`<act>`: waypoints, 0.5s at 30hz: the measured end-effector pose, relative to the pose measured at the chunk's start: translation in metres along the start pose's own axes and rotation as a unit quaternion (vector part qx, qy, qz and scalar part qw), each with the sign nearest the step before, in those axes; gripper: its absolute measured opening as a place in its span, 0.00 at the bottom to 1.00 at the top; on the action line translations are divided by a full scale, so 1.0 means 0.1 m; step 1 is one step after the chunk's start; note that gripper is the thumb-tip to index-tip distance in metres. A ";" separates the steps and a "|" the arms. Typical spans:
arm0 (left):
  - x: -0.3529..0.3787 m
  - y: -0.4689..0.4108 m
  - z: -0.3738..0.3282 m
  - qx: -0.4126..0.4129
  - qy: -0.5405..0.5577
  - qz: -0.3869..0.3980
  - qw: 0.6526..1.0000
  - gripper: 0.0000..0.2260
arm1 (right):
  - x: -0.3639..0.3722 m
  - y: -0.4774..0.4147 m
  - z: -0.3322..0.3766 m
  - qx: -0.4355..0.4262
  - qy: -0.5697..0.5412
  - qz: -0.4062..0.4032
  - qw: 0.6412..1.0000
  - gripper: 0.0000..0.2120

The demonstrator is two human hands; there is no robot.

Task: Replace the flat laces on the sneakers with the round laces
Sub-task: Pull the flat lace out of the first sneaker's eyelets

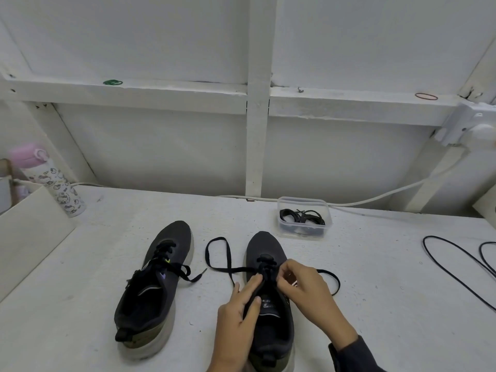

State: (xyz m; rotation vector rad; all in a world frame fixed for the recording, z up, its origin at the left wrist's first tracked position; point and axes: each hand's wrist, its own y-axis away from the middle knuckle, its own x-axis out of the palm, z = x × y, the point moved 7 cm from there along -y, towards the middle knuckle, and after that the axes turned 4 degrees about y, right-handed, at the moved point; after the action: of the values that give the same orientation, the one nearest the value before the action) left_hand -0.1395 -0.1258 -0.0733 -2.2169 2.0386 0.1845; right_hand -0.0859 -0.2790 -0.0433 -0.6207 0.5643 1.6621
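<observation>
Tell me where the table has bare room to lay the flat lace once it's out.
Bare table lies between the clear tub and the black cord, and left of the left sneaker. Crowded: the gap between the sneakers, where the flat lace loops, and the right sneaker, under the left hand and right hand.

1. A white, speckled bench [80,304] fills the lower part of the view. Behind it is a white panelled wall with a horizontal ledge [174,93].
2. A white bottle with a cartoon print and a pink lid [51,178] stands at the bench's far left corner.
3. A white flat board [29,237] sits just beside the bottle, at the left edge.
4. A white cable [375,201] runs along the back of the bench and rises to a white wall socket [469,127] on the right.
5. A green rubber band [112,82] lies on the ledge to the left, and a red rubber band [426,96] lies well apart to the right.
</observation>
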 end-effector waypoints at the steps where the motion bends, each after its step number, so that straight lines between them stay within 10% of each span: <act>1: 0.01 -0.01 -0.01 0.003 -0.007 0.010 1.000 0.28 | -0.01 -0.02 0.02 -0.006 0.010 -0.012 1.000 0.05; 15: -0.02 -0.01 -0.03 0.002 -0.011 -0.014 1.000 0.33 | -0.01 0.07 -0.06 0.041 -0.186 0.054 0.980 0.06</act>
State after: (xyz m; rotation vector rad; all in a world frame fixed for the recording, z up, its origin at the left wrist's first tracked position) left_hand -0.1387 -0.1245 -0.0698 -2.2304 1.9940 0.2004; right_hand -0.0921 -0.2849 -0.0474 -0.2113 0.3949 1.7925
